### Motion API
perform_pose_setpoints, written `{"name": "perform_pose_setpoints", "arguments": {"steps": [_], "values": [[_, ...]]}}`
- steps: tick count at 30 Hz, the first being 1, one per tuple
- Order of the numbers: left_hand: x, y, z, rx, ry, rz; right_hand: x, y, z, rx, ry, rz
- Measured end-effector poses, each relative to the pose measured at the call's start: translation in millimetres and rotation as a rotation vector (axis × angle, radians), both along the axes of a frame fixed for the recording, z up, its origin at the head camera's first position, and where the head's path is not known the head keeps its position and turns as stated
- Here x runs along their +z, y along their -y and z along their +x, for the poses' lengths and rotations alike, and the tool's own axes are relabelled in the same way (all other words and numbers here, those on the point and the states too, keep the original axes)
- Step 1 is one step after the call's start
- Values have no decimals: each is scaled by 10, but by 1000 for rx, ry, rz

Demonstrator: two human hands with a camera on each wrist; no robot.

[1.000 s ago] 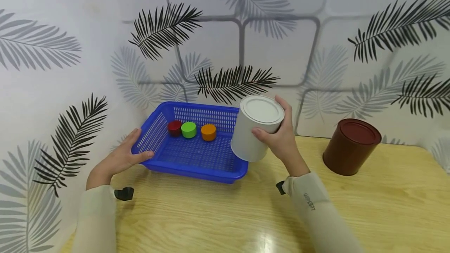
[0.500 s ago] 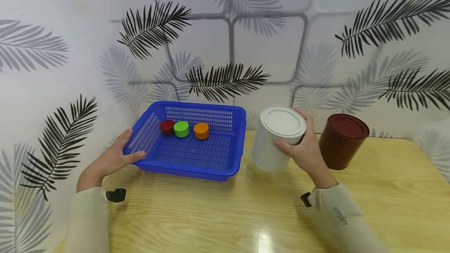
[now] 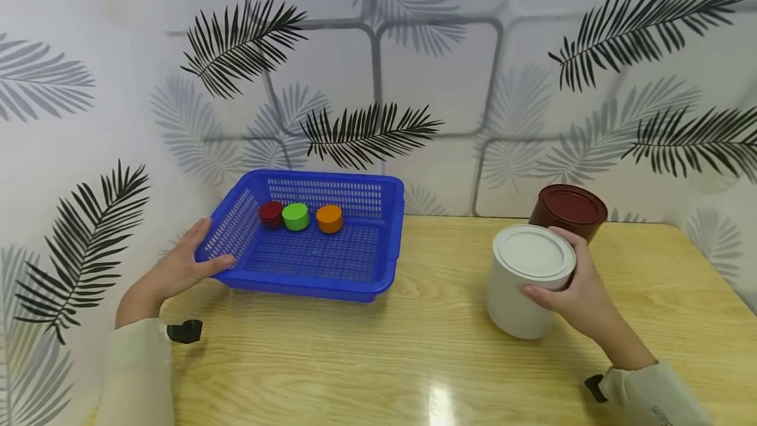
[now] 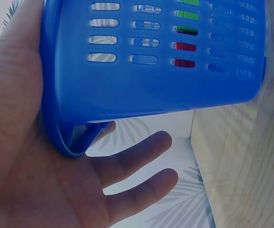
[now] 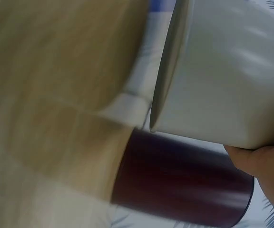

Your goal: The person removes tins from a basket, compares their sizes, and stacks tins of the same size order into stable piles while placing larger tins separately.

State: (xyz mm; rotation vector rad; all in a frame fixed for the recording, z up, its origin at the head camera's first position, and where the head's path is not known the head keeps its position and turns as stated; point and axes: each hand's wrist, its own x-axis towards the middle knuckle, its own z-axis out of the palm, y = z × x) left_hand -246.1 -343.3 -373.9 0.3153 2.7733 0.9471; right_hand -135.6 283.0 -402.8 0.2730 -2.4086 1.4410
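The right hand (image 3: 585, 291) grips a white can (image 3: 520, 301) from its right side, thumb in front. In the right wrist view the white can (image 5: 227, 71) hangs over the tabletop, its bottom rim clear of the wood. At the left end of a blue basket (image 3: 307, 285), the left hand (image 3: 168, 275) rests against the rim, thumb at the front corner. Its fingers stretch out beyond the basket wall (image 4: 151, 90) in the left wrist view. Inside the basket lie a dark red cap (image 3: 271, 215), a green cap (image 3: 296, 217) and an orange cap (image 3: 330, 219).
A dark red can (image 3: 570, 209) stands near the wall, behind the white one and partly hidden by it. The wooden table (image 3: 331, 360) ends at a leaf-patterned wall (image 3: 437, 91) behind and at the left.
The right hand has carried the white can from the basket's right end to the right and nearer the front, before the dark red can. The left hand has stayed at the basket.
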Motion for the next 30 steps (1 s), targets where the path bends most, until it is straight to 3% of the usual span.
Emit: {"name": "perform_pose_setpoints", "arguments": {"steps": [5, 14, 19, 26, 30], "values": [[21, 8, 14, 1, 1, -7, -77, -353, 124, -12, 43, 14], [31, -17, 21, 7, 13, 4, -26, -791, 256, 14, 47, 123], [17, -10, 39, 13, 18, 8, 64, -878, 264, 31, 105, 217], [29, -5, 20, 3, 2, 4, 220, -880, 282, 50, 277, 382], [24, -1, 13, 4, 8, 13, 270, -851, 292, 45, 303, 452]]}}
